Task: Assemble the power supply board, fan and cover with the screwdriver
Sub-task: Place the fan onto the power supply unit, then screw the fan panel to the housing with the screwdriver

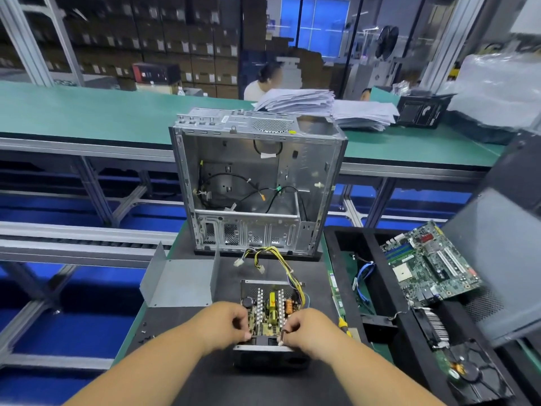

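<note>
I am looking across a factory floor with stacked cartons at the back and a long green bench running behind the dark worktop (205, 376) in front of me. Near the worktop's front edge, about midway along it, sits the power supply board (270, 310) inside its open metal housing (263, 348), heat sinks and a yellow transformer showing on top. My left hand (225, 325) is closed on the housing's near left rim, thumb and fingertips pinched at the board's edge. My right hand (304, 329) is pinched shut on a small white connector (280, 343) at the board's near right corner, with a short dark lead running up from it. The two hands lie close together, only the board's width between them. A bundle of yellow and black wires (275, 259) climbs from the housing's far side toward the back of the worktop. Just left of the housing lies the bent grey metal cover (181, 282), open side up. Behind both, at the worktop's far edge, stands an empty silver computer case (257, 183) with loose black cables inside. Along the right edge lies a yellow-handled screwdriver (345, 326), beside a black tray (380, 320). In that tray I see a green motherboard (430, 265) propped at a tilt and a black fan (474, 373) toward the front right corner.
</note>
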Action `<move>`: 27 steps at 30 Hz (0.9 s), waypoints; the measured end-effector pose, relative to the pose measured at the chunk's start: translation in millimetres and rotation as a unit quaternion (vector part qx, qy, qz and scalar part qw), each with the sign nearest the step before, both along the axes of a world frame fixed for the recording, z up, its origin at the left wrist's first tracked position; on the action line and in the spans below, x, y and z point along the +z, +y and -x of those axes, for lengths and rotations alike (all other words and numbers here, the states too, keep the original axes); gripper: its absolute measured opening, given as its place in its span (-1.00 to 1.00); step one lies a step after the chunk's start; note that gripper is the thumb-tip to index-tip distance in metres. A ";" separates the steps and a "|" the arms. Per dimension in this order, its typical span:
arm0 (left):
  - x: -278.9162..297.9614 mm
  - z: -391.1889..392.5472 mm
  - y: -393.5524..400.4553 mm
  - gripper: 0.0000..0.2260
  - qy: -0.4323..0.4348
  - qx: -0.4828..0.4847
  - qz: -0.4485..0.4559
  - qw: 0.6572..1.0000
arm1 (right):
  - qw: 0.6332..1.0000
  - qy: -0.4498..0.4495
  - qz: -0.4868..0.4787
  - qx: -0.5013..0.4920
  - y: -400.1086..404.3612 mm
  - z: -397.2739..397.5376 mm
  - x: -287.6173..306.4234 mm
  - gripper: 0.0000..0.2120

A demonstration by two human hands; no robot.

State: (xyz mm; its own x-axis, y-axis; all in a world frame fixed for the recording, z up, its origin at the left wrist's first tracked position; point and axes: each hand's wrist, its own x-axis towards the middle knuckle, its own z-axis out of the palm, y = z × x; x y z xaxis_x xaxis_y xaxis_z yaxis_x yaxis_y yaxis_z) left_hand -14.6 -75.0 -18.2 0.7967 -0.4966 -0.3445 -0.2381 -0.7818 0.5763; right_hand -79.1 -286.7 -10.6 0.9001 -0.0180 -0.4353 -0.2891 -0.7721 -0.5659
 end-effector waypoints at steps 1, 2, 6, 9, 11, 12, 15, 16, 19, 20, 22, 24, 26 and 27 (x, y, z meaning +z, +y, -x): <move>1.4 -0.4 -0.6 -0.82 0.010 0.001 0.003 1.000 | 1.000 0.004 0.001 0.003 -1.5 -1.1 1.0 -0.82; 2.7 -0.7 -0.9 -0.83 0.017 0.001 0.006 1.000 | 1.000 0.005 0.001 -0.002 -3.6 -2.2 1.8 -0.80; 3.3 -2.4 1.5 -0.86 -0.014 -0.002 0.000 1.000 | 0.996 -0.018 -0.052 -0.064 -17.8 -1.4 4.3 -0.84; 2.9 -2.0 2.0 -0.88 -0.045 0.048 0.037 0.997 | 0.994 -0.052 -0.055 -0.082 -38.4 1.9 6.7 -0.80; 3.2 -0.6 0.3 -0.88 -0.049 0.072 0.074 0.993 | 0.989 -0.065 -0.040 -0.124 -53.8 4.5 6.5 -0.82; 3.7 0.5 -1.3 -0.89 -0.048 0.076 0.089 0.992 | 0.986 -0.068 -0.033 -0.150 -61.5 5.5 4.3 -0.82; 4.9 4.5 -8.9 -0.91 -0.053 0.062 0.106 0.991 | 0.978 -0.068 0.024 -0.198 -81.3 8.9 -7.8 -0.84; 5.5 6.5 -12.0 -0.92 -0.055 0.059 0.107 0.991 | 0.976 -0.063 0.054 -0.200 -86.5 10.2 -13.4 -0.87; 7.1 12.7 -22.5 -0.92 -0.043 0.053 0.114 0.991 | 0.974 -0.043 0.125 -0.183 -95.5 14.5 -31.1 -0.93; 7.4 14.5 -26.1 -0.91 -0.039 0.043 0.114 0.992 | 0.972 -0.038 0.149 -0.179 -97.0 15.9 -36.9 -0.90; 8.1 17.4 -32.2 -0.92 -0.032 0.018 0.103 0.994 | 0.966 -0.033 0.186 -0.174 -98.5 17.7 -46.8 -0.73; 8.9 20.4 -38.5 -0.91 -0.016 -0.008 0.089 0.996 | 0.967 -0.019 0.189 -0.172 -99.9 18.5 -54.4 -0.61; 8.9 22.3 -44.8 -0.88 0.001 -0.023 0.082 0.996 | 0.969 -0.008 0.180 -0.169 -101.0 18.9 -59.7 -0.59; 9.5 23.2 -48.0 -0.87 0.005 -0.025 0.079 0.997 | 0.970 -0.010 0.176 -0.169 -102.1 18.9 -61.3 -0.60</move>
State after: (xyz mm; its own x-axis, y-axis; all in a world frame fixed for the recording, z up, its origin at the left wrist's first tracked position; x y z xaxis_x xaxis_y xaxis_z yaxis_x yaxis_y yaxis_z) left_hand -37.8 -122.9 -8.7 0.7664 -0.5849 -0.2656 -0.2690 -0.6677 0.6941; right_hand -98.0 -388.8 -71.9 0.8254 -0.4572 -0.3313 -0.5505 -0.7820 -0.2923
